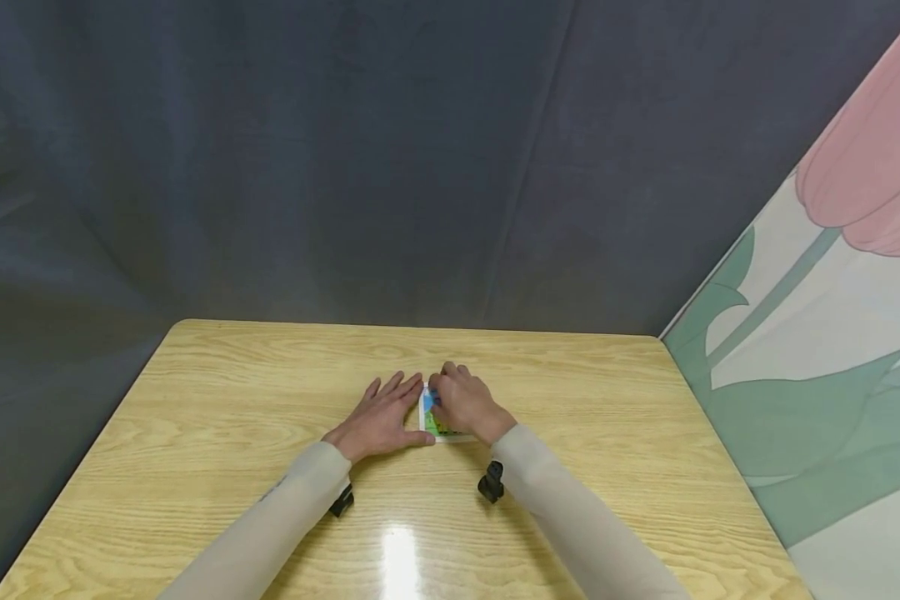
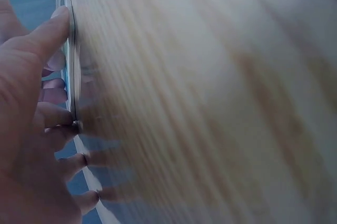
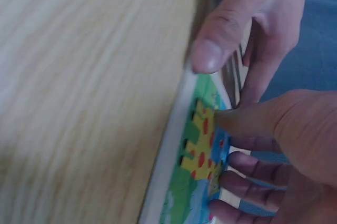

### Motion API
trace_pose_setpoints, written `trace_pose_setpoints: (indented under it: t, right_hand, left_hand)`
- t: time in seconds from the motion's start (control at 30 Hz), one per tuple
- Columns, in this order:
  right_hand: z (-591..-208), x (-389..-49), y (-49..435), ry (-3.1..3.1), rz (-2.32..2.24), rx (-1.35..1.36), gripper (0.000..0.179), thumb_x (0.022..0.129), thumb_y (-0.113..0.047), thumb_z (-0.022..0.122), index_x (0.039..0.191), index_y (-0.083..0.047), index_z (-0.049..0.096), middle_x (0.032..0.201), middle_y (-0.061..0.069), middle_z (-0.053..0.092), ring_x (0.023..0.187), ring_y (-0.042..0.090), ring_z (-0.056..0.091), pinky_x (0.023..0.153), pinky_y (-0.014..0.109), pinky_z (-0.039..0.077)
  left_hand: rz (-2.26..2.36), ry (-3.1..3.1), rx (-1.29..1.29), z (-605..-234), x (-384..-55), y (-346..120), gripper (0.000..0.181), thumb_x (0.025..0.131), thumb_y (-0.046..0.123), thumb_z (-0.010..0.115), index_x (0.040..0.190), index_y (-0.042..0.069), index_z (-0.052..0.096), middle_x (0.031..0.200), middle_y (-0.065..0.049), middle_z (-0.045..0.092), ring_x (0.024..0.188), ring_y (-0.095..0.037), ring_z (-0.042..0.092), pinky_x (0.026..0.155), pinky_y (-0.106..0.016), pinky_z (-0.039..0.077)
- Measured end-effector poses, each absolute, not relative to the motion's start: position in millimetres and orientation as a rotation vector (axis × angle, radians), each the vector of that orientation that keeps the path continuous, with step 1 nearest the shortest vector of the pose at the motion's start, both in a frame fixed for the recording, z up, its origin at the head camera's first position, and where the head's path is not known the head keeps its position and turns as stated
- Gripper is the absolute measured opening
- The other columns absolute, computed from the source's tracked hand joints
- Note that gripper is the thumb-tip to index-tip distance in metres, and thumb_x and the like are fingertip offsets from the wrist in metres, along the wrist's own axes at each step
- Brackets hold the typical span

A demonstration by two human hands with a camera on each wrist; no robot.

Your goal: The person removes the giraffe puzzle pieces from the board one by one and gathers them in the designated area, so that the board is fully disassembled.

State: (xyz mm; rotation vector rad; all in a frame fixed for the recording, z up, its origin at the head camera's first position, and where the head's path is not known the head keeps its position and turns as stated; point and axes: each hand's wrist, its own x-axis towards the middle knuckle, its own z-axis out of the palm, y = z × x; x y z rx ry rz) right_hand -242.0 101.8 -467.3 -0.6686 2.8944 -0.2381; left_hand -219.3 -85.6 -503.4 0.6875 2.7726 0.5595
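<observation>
A small jigsaw puzzle board (image 1: 427,421) with a white border lies on the wooden table. Its picture (image 3: 197,155) shows a yellow, red-spotted figure on green and blue. My left hand (image 1: 382,421) rests spread at the board's left edge, thumb on the near-left corner. In the left wrist view, the thumb (image 2: 50,34) is stretched and the fingers reach along the tabletop. Over the board my right hand (image 1: 468,404) is bent, thumb and fingertips pinching a puzzle piece within the picture. The right hand mostly hides that piece and the board's right part.
The wood-grain table (image 1: 270,358) extends around the board on all sides, with a bright glare near its front. A dark curtain (image 1: 390,167) hangs behind. A cloth with a pink tulip (image 1: 870,167) borders the right side. Black wrist cameras (image 1: 491,483) sit under the sleeves.
</observation>
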Motion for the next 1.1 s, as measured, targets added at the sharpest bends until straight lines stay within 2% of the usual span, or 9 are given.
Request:
trace_pose_setpoints:
  t: [0.23,0.5,0.73,0.93,1.1]
  right_hand:
    - [-460,-246,98,2.842,-0.268,-0.559,0.028,0.099,-0.016,0.076,0.125,-0.009,0.071,0.125,0.012,0.063,0.111,0.027,0.058,0.096,0.046,0.058]
    - [-460,-245,100,2.821,-0.399,-0.565,0.029,0.098,-0.013,0.076,0.126,-0.008,0.067,0.125,0.013,0.062,0.112,0.029,0.057,0.097,0.047,0.056]
    - [-467,-252,106,2.804,-0.514,-0.578,0.028,0.097,-0.013,0.078,0.122,-0.01,0.067,0.117,0.006,0.061,0.098,0.017,0.061,0.096,0.041,0.057]
    - [-473,-257,113,2.729,-0.775,-0.603,0.023,0.103,-0.008,0.069,0.127,-0.006,0.069,0.118,0.01,0.06,0.097,0.02,0.058,0.096,0.043,0.055]
    - [-478,-261,114,2.693,-0.921,-0.641,0.013,0.106,-0.006,0.063,0.116,-0.006,0.072,0.113,0.012,0.062,0.094,0.02,0.058,0.091,0.041,0.054]
  left_hand:
    - [0.543,2.774,0.683,-503,-220,-84,0.097,0.099,0.068,0.063,0.17,0.012,0.028,0.181,-0.004,0.02,0.169,-0.035,0.012,0.135,-0.065,0.01]
    - [0.535,2.78,0.672,-505,-219,-85,0.098,0.098,0.068,0.063,0.17,0.012,0.028,0.181,-0.005,0.02,0.169,-0.034,0.012,0.135,-0.065,0.01]
    - [0.525,2.766,0.661,-503,-219,-84,0.098,0.098,0.069,0.062,0.17,0.012,0.028,0.181,-0.003,0.02,0.169,-0.035,0.012,0.135,-0.064,0.01]
    - [0.533,2.76,0.663,-502,-218,-83,0.097,0.099,0.068,0.063,0.17,0.012,0.028,0.18,-0.004,0.02,0.169,-0.036,0.013,0.135,-0.065,0.011]
    - [0.522,2.772,0.657,-502,-218,-82,0.097,0.098,0.069,0.063,0.17,0.014,0.03,0.18,-0.003,0.021,0.169,-0.035,0.014,0.134,-0.065,0.012]
